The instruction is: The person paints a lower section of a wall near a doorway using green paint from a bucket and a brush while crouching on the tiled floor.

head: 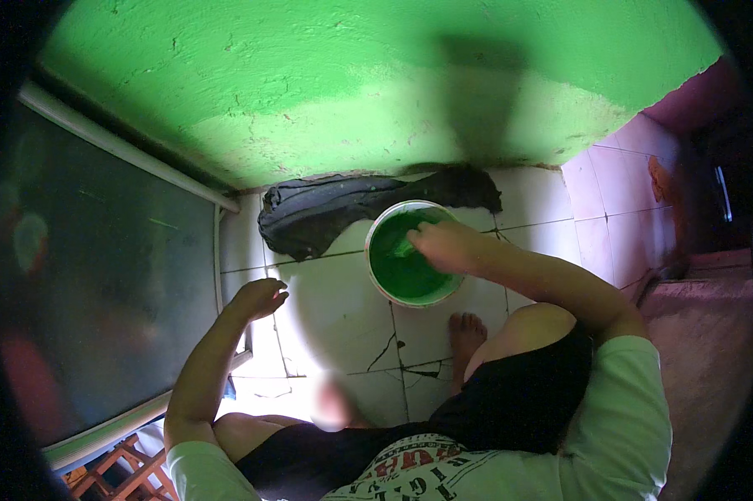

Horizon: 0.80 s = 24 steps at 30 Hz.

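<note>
A round bucket of green paint [401,275] with a pale rim stands on the tiled floor in front of me. My right hand [445,246] is over the bucket's opening, its fingers bent together at the paint; whether something is held in them is hidden. To the left, my left hand [262,299] hovers over the floor tiles, fingers loosely curled and apart, with nothing in them. Behind the bucket, a dark crumpled cloth [332,206] lies along the foot of the wall [326,81], which is bright green above and paler green lower down.
A glass-fronted panel with a metal frame [126,153] stands at the left. Cracked white tiles [345,313] cover the floor. My bare foot [467,335] is just below the bucket. Reddish wooden slats [122,470] are at the lower left, and an orange thing [659,180] lies at the right.
</note>
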Each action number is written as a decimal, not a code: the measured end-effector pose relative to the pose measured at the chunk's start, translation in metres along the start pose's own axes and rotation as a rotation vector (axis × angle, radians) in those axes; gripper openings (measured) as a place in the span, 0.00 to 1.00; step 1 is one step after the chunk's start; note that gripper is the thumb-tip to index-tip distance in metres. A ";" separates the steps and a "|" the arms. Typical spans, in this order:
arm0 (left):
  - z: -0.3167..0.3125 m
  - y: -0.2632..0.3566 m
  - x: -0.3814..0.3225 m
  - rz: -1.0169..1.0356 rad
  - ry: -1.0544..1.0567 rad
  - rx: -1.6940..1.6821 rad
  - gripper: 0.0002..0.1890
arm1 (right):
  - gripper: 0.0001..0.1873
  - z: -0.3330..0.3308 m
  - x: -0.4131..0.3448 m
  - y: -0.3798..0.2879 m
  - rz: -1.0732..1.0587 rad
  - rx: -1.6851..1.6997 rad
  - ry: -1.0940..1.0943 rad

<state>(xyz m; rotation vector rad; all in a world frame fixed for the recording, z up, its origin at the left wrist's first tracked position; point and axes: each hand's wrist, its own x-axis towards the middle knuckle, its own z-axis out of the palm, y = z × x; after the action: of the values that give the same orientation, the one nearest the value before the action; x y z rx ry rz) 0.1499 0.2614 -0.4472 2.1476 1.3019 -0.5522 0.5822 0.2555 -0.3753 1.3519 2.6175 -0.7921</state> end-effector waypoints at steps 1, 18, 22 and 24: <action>-0.006 0.009 0.001 0.001 -0.007 0.003 0.18 | 0.10 0.009 0.007 -0.002 0.009 -0.062 0.011; -0.007 0.066 0.009 0.192 0.035 -0.300 0.17 | 0.10 -0.035 -0.031 0.006 0.133 0.161 0.112; -0.001 0.055 0.010 0.183 0.056 -0.253 0.17 | 0.13 -0.040 -0.048 0.020 0.270 0.608 0.119; -0.001 0.048 0.008 0.154 0.051 -0.257 0.17 | 0.14 -0.036 -0.053 0.028 0.291 0.755 0.096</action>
<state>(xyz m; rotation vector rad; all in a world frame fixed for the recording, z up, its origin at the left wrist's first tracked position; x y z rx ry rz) 0.1964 0.2494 -0.4396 2.0359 1.1530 -0.2543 0.6419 0.2472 -0.3395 1.9009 2.1573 -1.7959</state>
